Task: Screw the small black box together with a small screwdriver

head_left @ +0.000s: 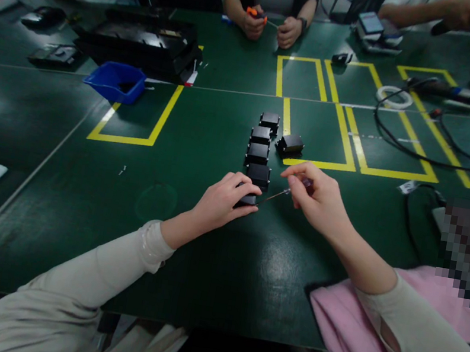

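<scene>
My left hand (227, 200) is closed around a small black box (247, 199) on the green table, fingers over its top and thumb along the near side. In my right hand (315, 195) is a screwdriver (275, 196), its handle mostly hidden by the fingers. The thin metal shaft slants down to the left, its tip at the right side of the held box. Beyond my left hand, several like black boxes (258, 153) stand in a column leading away from me. One more black box (290, 144) lies tilted to the right of that column.
A blue bin (117, 83) stands left beside a long black tray (140, 43). Yellow tape outlines mark the green table (215, 131). Cables (402, 147) and a white ring (394, 97) lie right. Pink cloth (351, 315) is under my right arm. Across sits a co-worker holding an orange-handled screwdriver (256, 15).
</scene>
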The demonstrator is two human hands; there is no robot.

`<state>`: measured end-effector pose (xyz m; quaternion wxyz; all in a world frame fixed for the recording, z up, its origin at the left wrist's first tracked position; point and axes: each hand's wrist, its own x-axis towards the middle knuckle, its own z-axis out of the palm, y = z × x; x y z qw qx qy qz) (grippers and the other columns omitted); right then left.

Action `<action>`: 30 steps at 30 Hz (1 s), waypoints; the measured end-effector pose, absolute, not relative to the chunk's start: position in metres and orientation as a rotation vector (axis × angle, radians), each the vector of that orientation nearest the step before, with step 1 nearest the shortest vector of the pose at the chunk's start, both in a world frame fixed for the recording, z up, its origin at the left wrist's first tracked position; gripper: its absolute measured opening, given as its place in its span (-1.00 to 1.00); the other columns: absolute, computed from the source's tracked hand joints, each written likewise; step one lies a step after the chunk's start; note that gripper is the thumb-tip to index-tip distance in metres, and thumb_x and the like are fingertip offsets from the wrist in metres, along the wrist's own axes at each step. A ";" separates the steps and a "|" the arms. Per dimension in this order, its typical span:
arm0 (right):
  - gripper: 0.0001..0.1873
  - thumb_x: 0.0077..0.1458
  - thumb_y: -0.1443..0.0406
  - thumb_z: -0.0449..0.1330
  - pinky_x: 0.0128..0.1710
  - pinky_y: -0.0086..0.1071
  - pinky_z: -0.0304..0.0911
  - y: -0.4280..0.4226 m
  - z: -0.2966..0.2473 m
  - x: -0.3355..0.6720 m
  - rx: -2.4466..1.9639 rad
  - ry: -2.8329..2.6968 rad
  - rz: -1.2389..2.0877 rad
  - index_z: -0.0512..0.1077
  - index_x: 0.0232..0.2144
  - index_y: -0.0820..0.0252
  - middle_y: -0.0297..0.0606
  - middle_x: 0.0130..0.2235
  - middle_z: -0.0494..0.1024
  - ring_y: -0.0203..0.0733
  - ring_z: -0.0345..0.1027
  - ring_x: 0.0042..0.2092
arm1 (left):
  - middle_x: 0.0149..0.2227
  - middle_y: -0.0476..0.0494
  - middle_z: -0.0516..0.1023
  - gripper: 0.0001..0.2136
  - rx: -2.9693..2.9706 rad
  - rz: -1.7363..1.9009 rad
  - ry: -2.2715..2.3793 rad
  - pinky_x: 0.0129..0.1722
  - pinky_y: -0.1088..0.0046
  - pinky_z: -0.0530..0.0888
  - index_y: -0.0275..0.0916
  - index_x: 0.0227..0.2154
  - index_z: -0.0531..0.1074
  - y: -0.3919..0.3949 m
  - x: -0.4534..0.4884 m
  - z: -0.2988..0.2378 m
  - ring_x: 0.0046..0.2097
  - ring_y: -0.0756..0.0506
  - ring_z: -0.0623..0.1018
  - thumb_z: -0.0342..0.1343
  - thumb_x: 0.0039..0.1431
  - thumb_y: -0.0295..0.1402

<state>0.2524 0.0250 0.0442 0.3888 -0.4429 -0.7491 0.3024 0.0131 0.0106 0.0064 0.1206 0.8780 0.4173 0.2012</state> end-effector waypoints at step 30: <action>-0.86 0.35 0.26 0.11 -0.46 -0.44 0.13 0.020 0.047 0.259 -1.004 -2.000 0.810 0.36 -0.30 0.14 -0.45 -0.52 0.39 -0.36 0.30 -0.52 | 0.00 -0.18 0.50 -0.69 2.579 0.653 1.179 -0.06 0.25 0.51 -0.19 0.01 0.45 0.013 0.012 0.002 0.01 -0.20 0.49 0.32 0.24 -0.35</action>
